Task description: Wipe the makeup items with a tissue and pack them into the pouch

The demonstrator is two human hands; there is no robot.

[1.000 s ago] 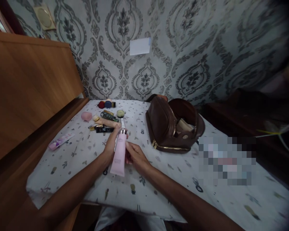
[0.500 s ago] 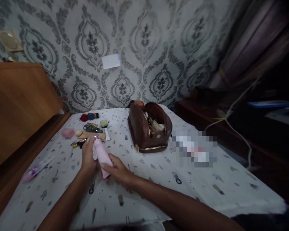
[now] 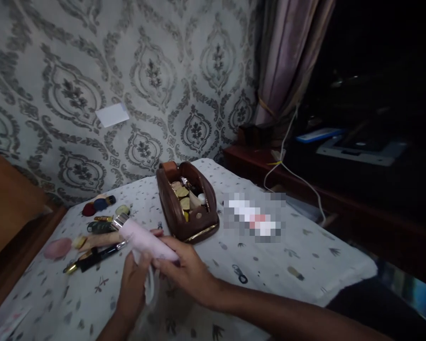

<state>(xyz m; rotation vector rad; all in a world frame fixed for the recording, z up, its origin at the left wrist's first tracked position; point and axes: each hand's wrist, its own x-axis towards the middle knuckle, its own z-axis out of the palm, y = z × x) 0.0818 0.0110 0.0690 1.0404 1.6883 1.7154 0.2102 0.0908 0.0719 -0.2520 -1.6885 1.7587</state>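
Note:
In the head view, a pale pink tube point(image 3: 144, 240) with a silver cap lies tilted in my right hand point(image 3: 193, 270), whose fingers wrap round its lower end. My left hand point(image 3: 131, 286) is closed below the tube, pinching a thin white cloth or tissue point(image 3: 150, 286) that hangs down beside it. Just past the bag's near edge from my right hand stands an open brown toiletry bag point(image 3: 170, 208) packed with small bottles and gold-capped items. Beyond my left hand lie a black pen-like tube point(image 3: 95, 257), a beige tube point(image 3: 102, 240) and a dark green bottle point(image 3: 100, 227).
A pink oval item point(image 3: 57, 248), red and blue round pieces and a small round jar point(image 3: 122, 210) lie on the patterned white cloth point(image 3: 270, 279). Right of the bag is a blurred-out item point(image 3: 253, 217). A white cable point(image 3: 300, 179) hangs over the dark red furniture point(image 3: 248, 163).
The view has swung right. The pink tube is tipped further over, cap to the left, and my left hand has slid down from near its cap to beneath its body.

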